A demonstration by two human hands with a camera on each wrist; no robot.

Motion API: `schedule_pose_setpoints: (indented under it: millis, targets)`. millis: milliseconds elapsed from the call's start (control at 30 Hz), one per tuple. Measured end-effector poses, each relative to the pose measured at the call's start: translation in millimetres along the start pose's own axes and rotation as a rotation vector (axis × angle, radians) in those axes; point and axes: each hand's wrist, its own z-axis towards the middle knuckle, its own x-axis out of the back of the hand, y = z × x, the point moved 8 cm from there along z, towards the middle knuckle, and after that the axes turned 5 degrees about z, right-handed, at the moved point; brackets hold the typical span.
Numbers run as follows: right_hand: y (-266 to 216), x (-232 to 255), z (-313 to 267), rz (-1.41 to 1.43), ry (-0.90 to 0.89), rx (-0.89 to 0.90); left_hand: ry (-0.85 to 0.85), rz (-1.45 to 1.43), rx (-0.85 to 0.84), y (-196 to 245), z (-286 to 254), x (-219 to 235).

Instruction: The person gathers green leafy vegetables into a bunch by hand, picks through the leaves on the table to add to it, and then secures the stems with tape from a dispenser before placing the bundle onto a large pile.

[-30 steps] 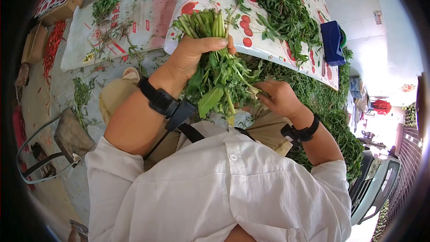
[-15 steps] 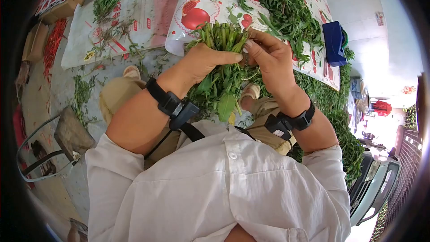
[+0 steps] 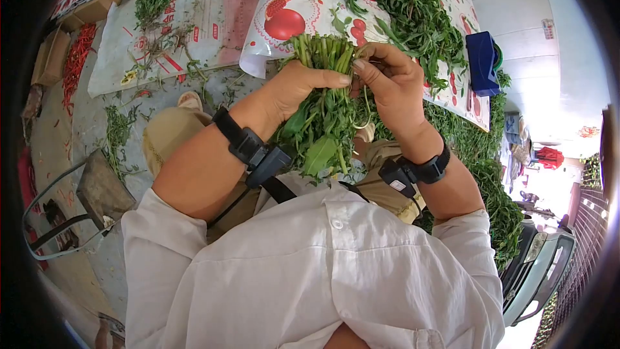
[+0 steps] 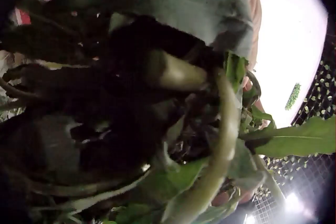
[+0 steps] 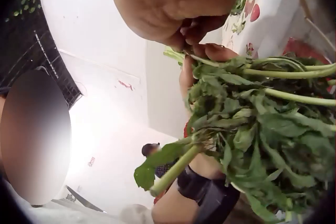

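A bunch of leafy green stems point(image 3: 321, 116) is gripped in my left hand point(image 3: 287, 90), thumb across the stems just under their cut ends, leaves hanging below. At the bunch's right side, my right hand point(image 3: 394, 87) pinches a thin stem between thumb and fingers, and part of that stem curves down. In the right wrist view the right hand point(image 5: 178, 6) is above the leaves point(image 5: 252, 129), its fingertips close to the left hand's fingers. Dark leaves and a thick stem point(image 4: 210, 182) fill most of the left wrist view, hiding the left hand's grip.
More greens point(image 3: 413, 19) lie on the fruit-patterned cover point(image 3: 258, 39), with a blue container point(image 3: 481, 64) at its right edge. A large leafy heap point(image 3: 494, 200) is on the right. Sacking point(image 3: 123, 52) with loose greens, red peppers point(image 3: 79, 64) and a low seat point(image 3: 106, 184) are on the left.
The right hand has moved up and left from beside the lower leaves to the top of the bunch, where it pinches a stem. The left hand and bunch have shifted slightly right and down.
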Motion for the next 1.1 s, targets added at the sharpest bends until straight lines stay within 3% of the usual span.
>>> schedule_pose_setpoints:
  millis: [133, 200, 433, 633, 933, 1033, 1100]
  targets:
    - [-2, 1, -1, -0.077, 0.023, 0.109, -0.071, -0.023, -0.001, 1, 1, -3]
    - [1, 1, 0, -0.065, 0.032, 0.058, -0.102, -0.034, -0.005, 3, -1, -8]
    - [-8, -3, 4, -0.118, -0.044, 0.098, -0.064, 0.080, -0.013, 6, -2, -7]
    - [-2, 4, 3, -0.150, 0.006, 0.103, -0.005, 0.232, -0.023, 7, -1, -5]
    - [4, 6, -3, -0.129, 0.043, -0.009, 0.077, 0.228, -0.089, 12, -6, -9]
    - [4, 7, -2, -0.097, 0.008, 0.010, 0.077, 0.219, -0.088, 9, -4, -9]
    - [-7, 10, 4, -0.247, -0.096, 0.114, 0.078, 0.248, -0.062, 2, -1, -6]
